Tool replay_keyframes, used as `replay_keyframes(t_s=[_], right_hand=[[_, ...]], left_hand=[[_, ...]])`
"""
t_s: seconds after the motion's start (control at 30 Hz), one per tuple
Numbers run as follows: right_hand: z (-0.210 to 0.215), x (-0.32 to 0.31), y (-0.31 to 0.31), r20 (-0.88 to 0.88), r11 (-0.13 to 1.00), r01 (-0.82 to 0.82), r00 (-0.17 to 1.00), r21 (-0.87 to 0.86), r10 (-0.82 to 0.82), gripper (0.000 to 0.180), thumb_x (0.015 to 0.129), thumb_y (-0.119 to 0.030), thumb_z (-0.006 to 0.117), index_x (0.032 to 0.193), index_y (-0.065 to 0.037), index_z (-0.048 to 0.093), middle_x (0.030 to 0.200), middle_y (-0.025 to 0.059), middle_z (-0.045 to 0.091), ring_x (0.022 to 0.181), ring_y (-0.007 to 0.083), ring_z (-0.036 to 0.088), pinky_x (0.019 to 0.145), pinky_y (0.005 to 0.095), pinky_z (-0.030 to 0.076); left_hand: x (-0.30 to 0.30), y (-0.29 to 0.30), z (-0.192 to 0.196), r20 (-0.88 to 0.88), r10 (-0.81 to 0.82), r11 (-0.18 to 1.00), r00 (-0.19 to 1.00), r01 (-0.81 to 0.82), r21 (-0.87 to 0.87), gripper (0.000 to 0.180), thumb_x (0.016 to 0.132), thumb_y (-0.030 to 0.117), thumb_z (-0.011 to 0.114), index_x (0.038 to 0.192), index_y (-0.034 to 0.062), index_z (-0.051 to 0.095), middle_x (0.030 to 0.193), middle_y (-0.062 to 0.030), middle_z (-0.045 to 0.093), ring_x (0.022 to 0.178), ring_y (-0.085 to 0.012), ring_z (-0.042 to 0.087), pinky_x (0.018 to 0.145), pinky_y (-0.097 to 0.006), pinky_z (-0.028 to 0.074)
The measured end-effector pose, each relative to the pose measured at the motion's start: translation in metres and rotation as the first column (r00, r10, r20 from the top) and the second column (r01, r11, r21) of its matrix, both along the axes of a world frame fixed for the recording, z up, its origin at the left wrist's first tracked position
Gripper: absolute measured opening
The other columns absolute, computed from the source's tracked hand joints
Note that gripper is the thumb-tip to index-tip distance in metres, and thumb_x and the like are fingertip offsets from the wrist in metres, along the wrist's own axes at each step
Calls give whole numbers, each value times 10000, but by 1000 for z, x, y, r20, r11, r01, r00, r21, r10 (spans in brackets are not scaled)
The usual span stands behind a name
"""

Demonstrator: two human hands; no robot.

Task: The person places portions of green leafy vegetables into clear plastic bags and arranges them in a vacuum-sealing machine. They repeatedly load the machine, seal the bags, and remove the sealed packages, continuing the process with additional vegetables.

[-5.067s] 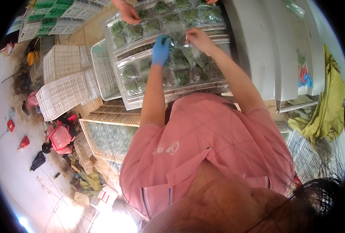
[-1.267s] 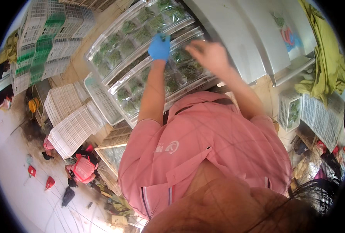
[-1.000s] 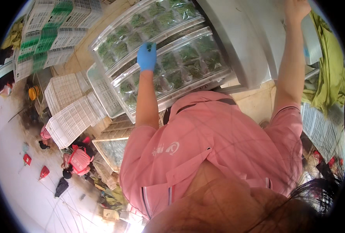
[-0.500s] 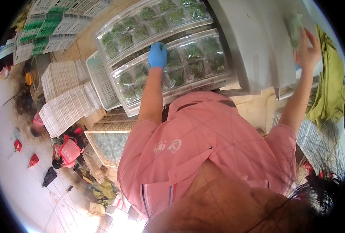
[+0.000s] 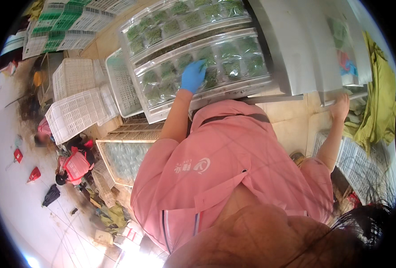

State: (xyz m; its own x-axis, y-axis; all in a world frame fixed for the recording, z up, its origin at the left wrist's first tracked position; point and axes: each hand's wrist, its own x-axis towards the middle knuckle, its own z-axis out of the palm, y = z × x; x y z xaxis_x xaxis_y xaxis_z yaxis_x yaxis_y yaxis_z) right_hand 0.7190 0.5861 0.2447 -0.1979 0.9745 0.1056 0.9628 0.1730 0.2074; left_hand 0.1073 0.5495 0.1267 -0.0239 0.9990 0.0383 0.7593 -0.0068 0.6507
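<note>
My left hand (image 5: 193,77), in a blue glove, lies over the clear film of the nearer tray of packs (image 5: 230,68), its fingers stretched out. Each pocket under the shiny film holds something green and finely leafed. Behind it, a second tray of similar green packs (image 5: 171,27) sits in the same metal frame. Bare and ungloved, my right hand (image 5: 340,107) is down beside the lower metal edge (image 5: 329,102) of the grey machine (image 5: 291,53). Its fingers look bunched together, and what they hold, if anything, is hidden.
White plastic crates (image 5: 75,114) and a pale green crate (image 5: 125,85) stand to the left. Below them is a wooden-edged crate of clear packs (image 5: 128,157). Yellow-green cloth (image 5: 376,98) hangs at the right. Another person in pink (image 5: 77,165) is at the far left.
My left hand has slid right and nearer, from the strip between the trays onto the nearer packs. My right hand has dropped from beside the clear film to the machine's lower edge.
</note>
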Motion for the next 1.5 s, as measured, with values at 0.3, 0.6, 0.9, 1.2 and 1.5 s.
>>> replay_keyframes(t_s=[0.3, 0.6, 0.9, 1.2, 1.5], right_hand=[[5, 1, -6, -79, 997, -49, 995, 62, 54, 123, 703, -33, 581, 805, -41, 650, 894, 133, 626, 935, 355, 557, 867, 429, 448], [76, -66, -42, -42, 992, -54, 997, 118, 59, 127, 715, -37, 610, 824, -68, 668, 920, 114, 646, 991, 334, 564, 898, 405, 441], [147, -246, -126, -185, 912, -294, 917, 287, 354, 149, 606, -78, 701, 737, -133, 655, 767, 59, 647, 822, 269, 623, 786, 378, 478], [90, -411, -181, -360, 713, -700, 678, -48, 641, 186, 685, -152, 714, 841, -95, 630, 741, 102, 657, 684, 307, 650, 577, 408, 510], [-50, -519, -206, -489, 505, -785, 619, -359, 614, 251, 776, -279, 673, 890, -59, 632, 729, 169, 665, 707, 351, 665, 614, 464, 528]], left_hand=[[-4, -113, 20, 53, 59, 997, 997, -56, -58, 219, 891, 239, 599, 1031, 91, 680, 965, -159, 668, 882, -352, 635, 768, -432, 511], [-26, -207, 16, 99, 204, 967, 974, -185, -177, 214, 892, 244, 587, 1030, 112, 685, 987, -140, 667, 879, -346, 635, 771, -429, 510], [-59, -274, 3, -18, 293, 902, 956, -283, -327, 312, 874, 349, 603, 1052, 104, 677, 1046, -174, 661, 963, -370, 626, 824, -450, 503], [-32, -342, -21, -9, 335, 867, 942, -312, -388, 342, 881, 364, 583, 1039, 74, 671, 1035, -211, 660, 971, -394, 620, 836, -470, 496], [-21, -456, -7, 158, 633, 713, 758, -492, -499, 326, 880, 288, 630, 1086, 38, 664, 1005, -179, 686, 938, -341, 658, 815, -401, 513]])
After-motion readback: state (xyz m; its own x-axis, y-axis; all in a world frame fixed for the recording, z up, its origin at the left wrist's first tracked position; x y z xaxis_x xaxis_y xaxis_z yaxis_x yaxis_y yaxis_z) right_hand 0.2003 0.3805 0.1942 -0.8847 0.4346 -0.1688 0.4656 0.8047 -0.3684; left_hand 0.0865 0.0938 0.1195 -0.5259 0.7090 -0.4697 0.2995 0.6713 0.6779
